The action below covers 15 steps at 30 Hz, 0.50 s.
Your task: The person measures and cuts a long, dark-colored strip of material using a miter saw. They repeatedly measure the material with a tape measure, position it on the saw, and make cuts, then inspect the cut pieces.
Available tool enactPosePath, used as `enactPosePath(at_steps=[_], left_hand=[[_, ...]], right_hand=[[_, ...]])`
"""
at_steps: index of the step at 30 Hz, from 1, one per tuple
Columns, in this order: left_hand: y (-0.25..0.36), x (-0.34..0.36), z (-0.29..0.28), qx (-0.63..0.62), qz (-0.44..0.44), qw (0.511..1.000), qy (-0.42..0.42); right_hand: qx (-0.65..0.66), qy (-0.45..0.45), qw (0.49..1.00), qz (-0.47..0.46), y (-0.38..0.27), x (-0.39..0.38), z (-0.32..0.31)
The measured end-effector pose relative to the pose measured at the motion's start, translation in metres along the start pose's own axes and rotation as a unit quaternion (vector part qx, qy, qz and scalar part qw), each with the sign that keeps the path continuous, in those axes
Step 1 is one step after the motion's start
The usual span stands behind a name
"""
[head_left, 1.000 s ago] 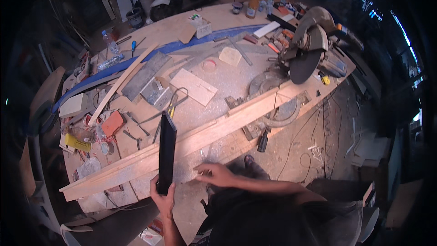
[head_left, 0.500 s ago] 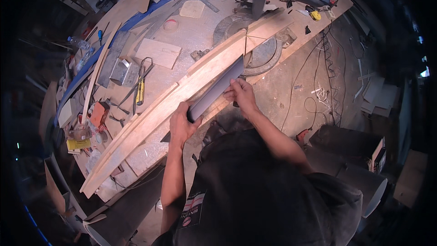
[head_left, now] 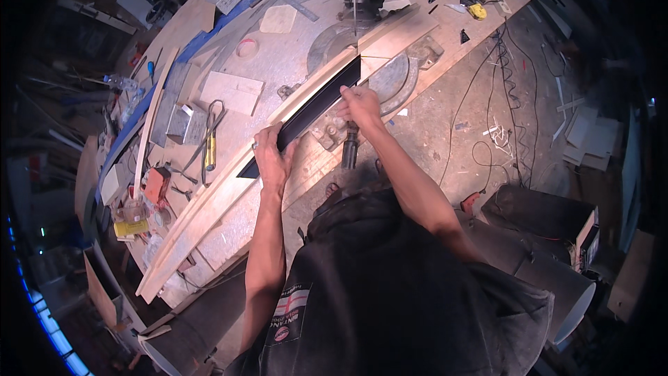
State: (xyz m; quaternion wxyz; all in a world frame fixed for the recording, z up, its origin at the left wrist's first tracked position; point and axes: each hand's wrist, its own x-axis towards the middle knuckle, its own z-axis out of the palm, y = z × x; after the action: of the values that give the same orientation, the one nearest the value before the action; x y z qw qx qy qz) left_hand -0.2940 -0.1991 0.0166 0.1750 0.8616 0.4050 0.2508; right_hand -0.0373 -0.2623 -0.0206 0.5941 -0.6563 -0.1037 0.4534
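Note:
A long black strip (head_left: 319,102) lies along the wooden fence (head_left: 298,98), its far end by the cut line of the mitre saw (head_left: 397,83). My left hand (head_left: 274,158) grips the strip near its lower end, thumb on the near side and fingers over toward the fence. At the strip's upper part my right hand (head_left: 360,106) pinches the near edge between thumb and fingers. The saw blade (head_left: 355,3) stands upright beyond the strip's far end. Below my left hand, a dark pointed piece (head_left: 248,170) shows; whether it belongs to the strip I cannot tell.
A dark saw handle (head_left: 350,153) juts out below my right hand. On the bench left of the fence lie a wooden board (head_left: 231,92), a tape roll (head_left: 246,47), a yellow-handled tool (head_left: 211,152) and a red block (head_left: 156,184). Cables (head_left: 495,90) trail over the floor at right.
The strip has turned from showing a pale grey face to showing black, and now sits closer along the fence. Both hands moved with it toward the fence. The view has shifted slightly.

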Motion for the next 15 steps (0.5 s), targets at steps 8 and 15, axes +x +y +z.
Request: enactPosePath(at_steps=[8,15], left_hand=[[-0.011,0.000,0.013,-0.014,-0.009,0.999,0.037],[-0.011,0.000,0.015,-0.040,-0.041,0.996,0.069]], right_hand=[[-0.102,0.033,0.994,-0.037,0.008,0.018,0.005],[-0.111,0.042,0.992,-0.050,0.014,0.024,0.005]])
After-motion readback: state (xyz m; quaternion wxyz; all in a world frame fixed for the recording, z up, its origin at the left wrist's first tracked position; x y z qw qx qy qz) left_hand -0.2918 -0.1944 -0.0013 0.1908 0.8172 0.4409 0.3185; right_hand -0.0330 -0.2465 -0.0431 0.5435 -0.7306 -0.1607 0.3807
